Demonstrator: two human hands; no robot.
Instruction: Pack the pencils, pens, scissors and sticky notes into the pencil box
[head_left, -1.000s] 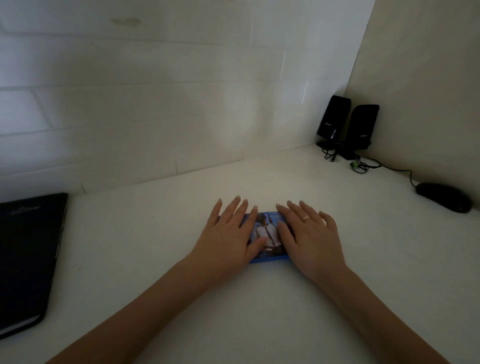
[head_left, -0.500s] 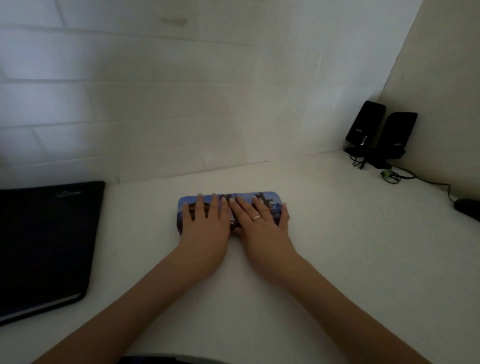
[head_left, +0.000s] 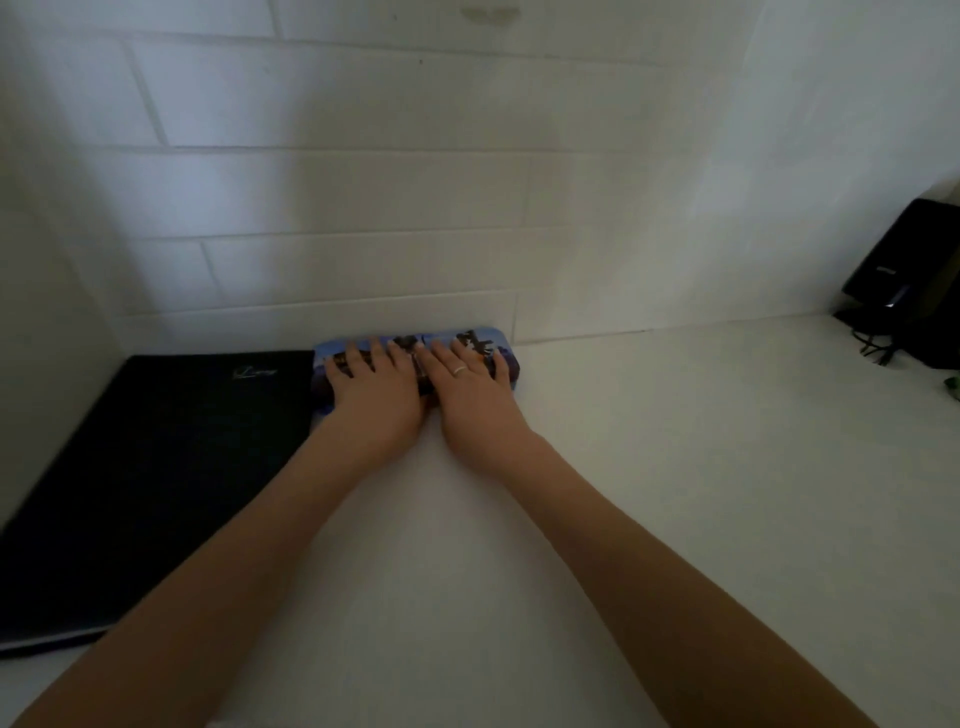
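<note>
The pencil box (head_left: 498, 345), blue with a dark printed picture on its lid, lies shut and flat on the white worktop (head_left: 675, 467), far from the camera and close against the foot of the white tiled wall (head_left: 363, 208); its long side runs left to right, and its left end sits just beside the far right corner of a closed black laptop (head_left: 156, 467) (a pale logo shows near that corner, too small to read). Both hands rest on the box lid, side by side and nearly touching each other; the left hand (head_left: 376, 392) covers the left half with its fingers laid out straight and slightly spread, palm down; the right hand (head_left: 475, 392) covers the right half in the same flat manner, fingers extended toward the wall, a thin ring (head_left: 460, 370) on one finger. Neither hand curls round anything; both only press flat on the lid. Both bare forearms reach in from the near edge of the view. At the far right, against the side wall, stands a black speaker (head_left: 906, 270) with dark cables (head_left: 878, 351) trailing on the worktop below it.
</note>
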